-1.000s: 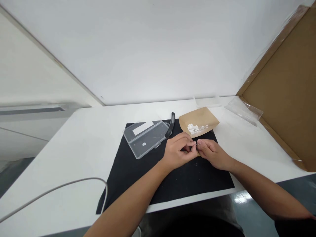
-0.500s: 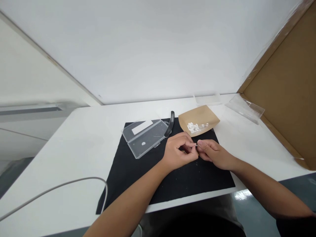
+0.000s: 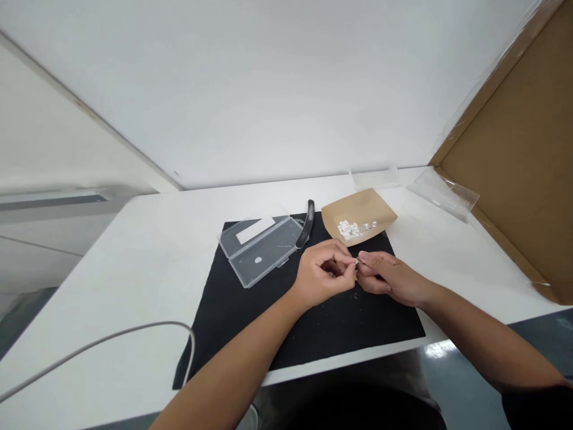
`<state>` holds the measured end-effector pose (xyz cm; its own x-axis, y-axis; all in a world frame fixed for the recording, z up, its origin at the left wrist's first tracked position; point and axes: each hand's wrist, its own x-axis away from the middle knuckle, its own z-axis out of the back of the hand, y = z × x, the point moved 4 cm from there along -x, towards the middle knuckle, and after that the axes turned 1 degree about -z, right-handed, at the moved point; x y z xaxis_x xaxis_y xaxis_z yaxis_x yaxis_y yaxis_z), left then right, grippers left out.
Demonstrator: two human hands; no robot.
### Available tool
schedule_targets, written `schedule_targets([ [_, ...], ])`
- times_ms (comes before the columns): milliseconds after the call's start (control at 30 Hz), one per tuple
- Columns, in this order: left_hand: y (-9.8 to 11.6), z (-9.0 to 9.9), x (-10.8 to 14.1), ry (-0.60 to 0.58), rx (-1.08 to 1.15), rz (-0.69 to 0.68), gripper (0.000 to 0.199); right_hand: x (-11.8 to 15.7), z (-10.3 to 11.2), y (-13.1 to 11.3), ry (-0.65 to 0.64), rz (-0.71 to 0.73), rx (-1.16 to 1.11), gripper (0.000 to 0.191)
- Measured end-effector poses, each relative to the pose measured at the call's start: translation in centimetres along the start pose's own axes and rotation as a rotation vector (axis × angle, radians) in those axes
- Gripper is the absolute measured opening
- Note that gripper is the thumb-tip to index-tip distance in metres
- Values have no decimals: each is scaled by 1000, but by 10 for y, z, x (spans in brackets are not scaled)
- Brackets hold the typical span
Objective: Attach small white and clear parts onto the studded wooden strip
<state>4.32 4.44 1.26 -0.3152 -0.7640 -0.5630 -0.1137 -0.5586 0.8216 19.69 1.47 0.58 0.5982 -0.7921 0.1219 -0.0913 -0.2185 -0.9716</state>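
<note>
Over the black mat (image 3: pixel 322 334) my two hands meet, fingertips nearly touching. My left hand (image 3: pixel 326 267) is closed in a pinch on a tiny white piece (image 3: pixel 357 261), too small to name. Thumb against fingers, my right hand (image 3: pixel 391 276) grips something small and thin at the same spot, mostly hidden by the fingers. Just beyond the hands lies a brown paper tray (image 3: pixel 371 206) bearing a heap of small white pieces (image 3: pixel 351 230). Left of them, an open clear plastic case (image 3: pixel 264 263) rests on the mat, with a curved black object (image 3: pixel 306 224) at its right end.
Clear plastic pieces (image 3: pixel 443 194) lie at the back right of the white table (image 3: pixel 147 269), by a cardboard sheet (image 3: pixel 514 155). A grey cable (image 3: pixel 134 327) curves over the left front. A white panel (image 3: pixel 286 89) stands behind.
Both hands stay together at nearly the same place. The right fingers have shifted slightly, and a white piece shows more clearly between the fingertips. The whole view has moved a little.
</note>
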Motion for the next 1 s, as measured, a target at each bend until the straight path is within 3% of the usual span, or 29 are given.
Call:
schedule_targets([
  [233, 4, 1, -3, -31, -71, -116, 10, 2, 4, 0, 38, -10, 59, 61],
  [533, 13, -1, -5, -60, -255, -277, 14, 5, 10, -5, 275, 206, 709, 46],
  [767, 9, 0, -4, -129, -202, -248, 9, 3, 14, -4, 372, 368, 1197, 38],
  [1000, 4, 0, -5, -137, -114, -158, 6, 4, 14, -1, 403, 446, 1252, 38],
])
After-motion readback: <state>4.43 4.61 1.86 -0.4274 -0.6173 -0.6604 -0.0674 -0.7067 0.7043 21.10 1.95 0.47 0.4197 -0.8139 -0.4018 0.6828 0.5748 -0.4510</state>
